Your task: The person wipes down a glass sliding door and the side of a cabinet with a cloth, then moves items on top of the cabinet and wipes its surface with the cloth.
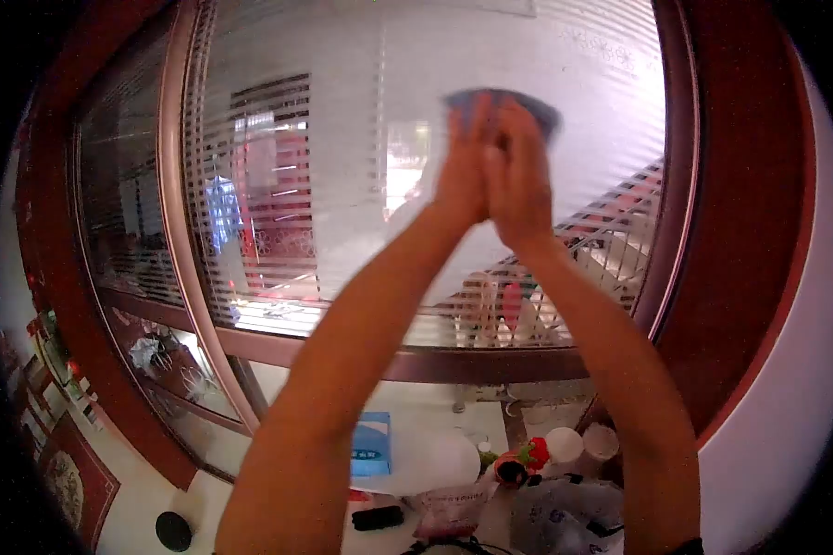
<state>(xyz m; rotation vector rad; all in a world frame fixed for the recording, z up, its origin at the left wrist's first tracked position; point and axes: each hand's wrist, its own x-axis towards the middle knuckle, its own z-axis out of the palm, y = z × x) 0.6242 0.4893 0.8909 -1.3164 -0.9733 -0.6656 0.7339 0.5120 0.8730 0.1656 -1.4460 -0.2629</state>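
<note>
Both arms reach up to a large glass pane (361,185) in a sliding door or window. A dark blue-grey cloth (544,113), smeared by motion, lies against the upper right part of the glass. My left hand (465,166) is on the cloth's left part, fingers pointing upward. My right hand (520,176) touches it from the right, close against the left hand. The fingers hold the cloth to the pane, and part of it is hidden behind them. Striped reflections and a staircase shape show in the glass.
A brown metal frame (389,363) surrounds the pane, with a second pane at left. Below stand a blue box (372,444), a red flower (537,451), white cups (565,444), a clear plastic bag (565,513) and a pink-white packet (449,511). A black round object (173,531) lies lower left.
</note>
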